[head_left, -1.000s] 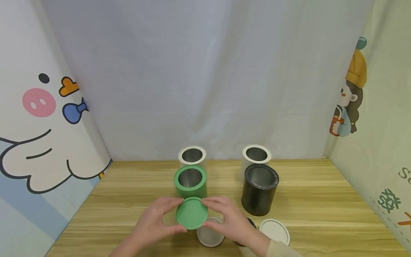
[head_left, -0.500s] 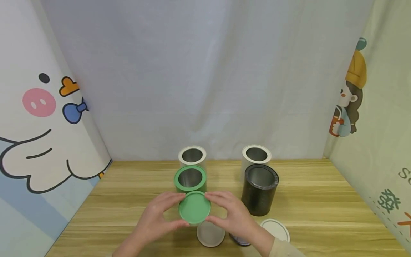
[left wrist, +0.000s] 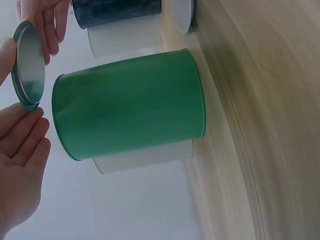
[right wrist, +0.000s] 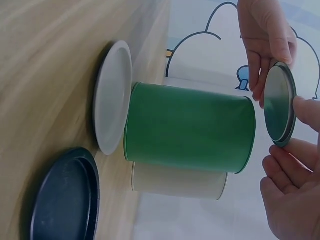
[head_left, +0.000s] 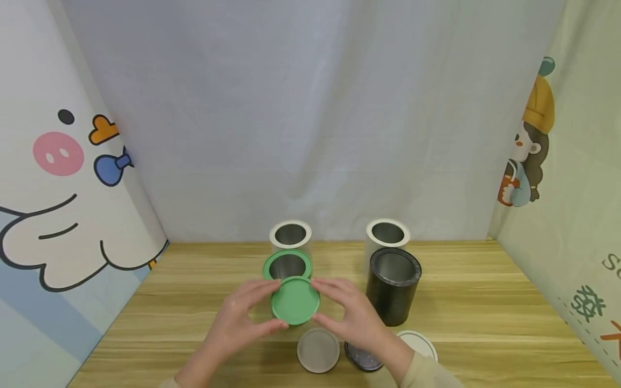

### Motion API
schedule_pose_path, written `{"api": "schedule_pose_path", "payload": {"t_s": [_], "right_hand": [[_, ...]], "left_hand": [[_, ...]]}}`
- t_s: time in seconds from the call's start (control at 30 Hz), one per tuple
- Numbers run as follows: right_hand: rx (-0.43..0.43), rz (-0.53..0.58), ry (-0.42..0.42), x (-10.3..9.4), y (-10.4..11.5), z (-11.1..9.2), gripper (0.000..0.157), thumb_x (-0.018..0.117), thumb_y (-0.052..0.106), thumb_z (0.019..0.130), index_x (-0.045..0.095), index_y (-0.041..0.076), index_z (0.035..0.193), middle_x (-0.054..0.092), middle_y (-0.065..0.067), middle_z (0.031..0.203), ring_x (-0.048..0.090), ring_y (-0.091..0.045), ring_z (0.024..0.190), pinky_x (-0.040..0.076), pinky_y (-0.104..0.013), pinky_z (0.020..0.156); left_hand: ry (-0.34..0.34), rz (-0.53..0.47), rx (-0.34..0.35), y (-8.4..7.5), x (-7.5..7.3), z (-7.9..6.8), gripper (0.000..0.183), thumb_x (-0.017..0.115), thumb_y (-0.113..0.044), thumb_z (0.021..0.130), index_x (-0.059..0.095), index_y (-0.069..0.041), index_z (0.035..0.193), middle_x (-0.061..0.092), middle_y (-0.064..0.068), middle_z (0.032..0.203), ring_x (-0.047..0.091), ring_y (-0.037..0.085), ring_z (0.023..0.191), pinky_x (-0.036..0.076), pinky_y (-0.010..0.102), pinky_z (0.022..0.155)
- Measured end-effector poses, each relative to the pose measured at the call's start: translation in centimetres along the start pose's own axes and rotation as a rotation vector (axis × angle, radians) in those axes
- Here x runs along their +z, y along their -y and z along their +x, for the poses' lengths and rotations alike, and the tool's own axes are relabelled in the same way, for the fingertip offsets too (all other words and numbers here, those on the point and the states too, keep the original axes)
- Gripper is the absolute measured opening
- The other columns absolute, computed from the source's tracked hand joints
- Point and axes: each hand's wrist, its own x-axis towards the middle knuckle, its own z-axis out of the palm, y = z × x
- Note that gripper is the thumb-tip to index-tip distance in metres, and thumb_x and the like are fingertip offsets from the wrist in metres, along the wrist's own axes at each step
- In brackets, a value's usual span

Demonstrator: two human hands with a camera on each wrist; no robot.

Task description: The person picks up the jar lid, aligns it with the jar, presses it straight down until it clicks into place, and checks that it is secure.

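Note:
A round green lid is pinched by its edge between both hands, up near the level of the green can's top. My left hand holds its left side with thumb and fingertips; my right hand does the same on the right. Its silvery underside shows in both wrist views. Just behind the lid stands the green can, upright and uncovered, its opening partly overlapped by the lid in the head view. Below the hands, a grey lid lies flat on the wooden table.
An open black can stands right of my right hand. Two white cans, one left and one right, stand open behind. A black lid and a white lid lie at the front right, partly behind my right arm.
Both hands have raised the green lid and moved it forward and slightly right, so that it now overlaps the green can's near rim. More of the grey and black lids shows.

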Motion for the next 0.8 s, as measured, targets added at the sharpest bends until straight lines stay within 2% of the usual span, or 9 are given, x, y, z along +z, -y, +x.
{"api": "schedule_pose_path", "payload": {"t_s": [0.17, 0.33, 0.53, 0.8], "right_hand": [[0.056, 0.013, 0.007, 0.3, -0.2, 0.7, 0.056, 0.084, 0.012, 0.078, 0.065, 0.003, 0.129, 0.063, -0.010, 0.129, 0.058, -0.029, 0.116, 0.051, -0.045, 0.096], [0.097, 0.017, 0.001, 0.7, -0.5, 1.4, 0.055, 0.083, 0.013, 0.081, 0.064, 0.003, 0.131, 0.063, -0.011, 0.129, 0.057, -0.030, 0.118, 0.050, -0.047, 0.097], [0.089, 0.011, -0.020, 1.3, -1.0, 2.4, 0.051, 0.080, 0.010, 0.082, 0.064, 0.000, 0.129, 0.063, -0.015, 0.128, 0.058, -0.034, 0.117, 0.049, -0.051, 0.096], [0.134, 0.015, -0.018, 1.8, -1.7, 3.5, 0.051, 0.080, 0.010, 0.083, 0.063, -0.002, 0.129, 0.062, -0.018, 0.129, 0.056, -0.036, 0.120, 0.046, -0.052, 0.100]], "left_hand": [[-0.015, 0.021, 0.001, 0.5, -0.1, 0.5, 0.068, 0.093, -0.029, 0.064, 0.069, -0.002, 0.121, 0.069, 0.006, 0.119, 0.064, 0.026, 0.107, 0.053, 0.035, 0.093], [0.019, 0.026, -0.093, 1.0, -0.3, 1.0, 0.066, 0.093, -0.028, 0.066, 0.069, -0.003, 0.122, 0.068, 0.006, 0.123, 0.062, 0.031, 0.114, 0.052, 0.051, 0.094], [0.043, 0.036, -0.207, 1.7, -0.3, 1.5, 0.065, 0.092, -0.025, 0.067, 0.069, -0.004, 0.124, 0.067, 0.009, 0.125, 0.060, 0.033, 0.116, 0.050, 0.054, 0.096], [0.030, 0.054, -0.228, 2.8, 0.0, 2.1, 0.060, 0.091, -0.021, 0.070, 0.069, -0.003, 0.123, 0.067, 0.012, 0.123, 0.061, 0.034, 0.114, 0.051, 0.054, 0.094]]}}
